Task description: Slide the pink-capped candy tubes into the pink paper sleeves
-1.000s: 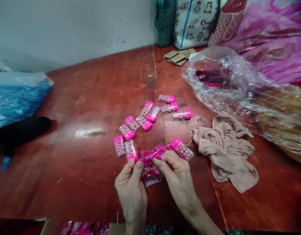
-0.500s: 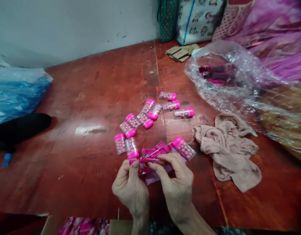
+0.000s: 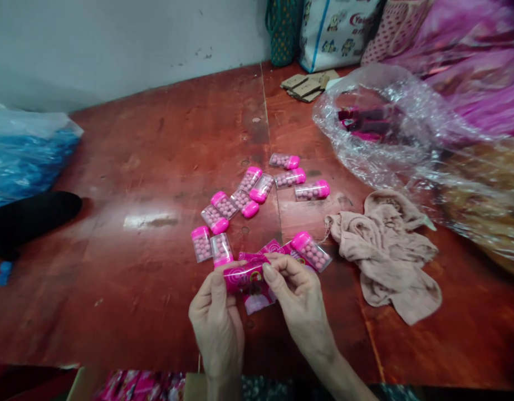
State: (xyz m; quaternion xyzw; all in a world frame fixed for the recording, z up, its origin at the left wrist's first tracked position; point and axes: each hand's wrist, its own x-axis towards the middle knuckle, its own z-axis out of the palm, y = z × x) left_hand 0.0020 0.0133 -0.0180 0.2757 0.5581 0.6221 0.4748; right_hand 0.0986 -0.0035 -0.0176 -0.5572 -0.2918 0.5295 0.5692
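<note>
My left hand [image 3: 217,320] and my right hand [image 3: 300,303] both pinch a pink printed wrapper [image 3: 245,275] between thumbs and fingers, held just above the red wooden floor [image 3: 156,167]. More pink wrappers [image 3: 273,248] lie under and behind it. Right beside my right hand lies a clear candy box with a pink cap [image 3: 311,250]. Two such boxes [image 3: 212,246] lie just beyond my left hand, and several more [image 3: 260,186] are scattered farther out.
A crumpled beige cloth [image 3: 386,250] lies to the right. Behind it is a large clear plastic bag [image 3: 390,133] with pink items, then printed bags [image 3: 336,30] by the wall. A blue plastic bag [image 3: 27,156] and a dark object [image 3: 31,217] sit at left. A carton [image 3: 135,387] of pink packs is at the bottom edge.
The wrapper, stretched flat between my hands before, is now gathered into a shorter roll. My hands have come closer together.
</note>
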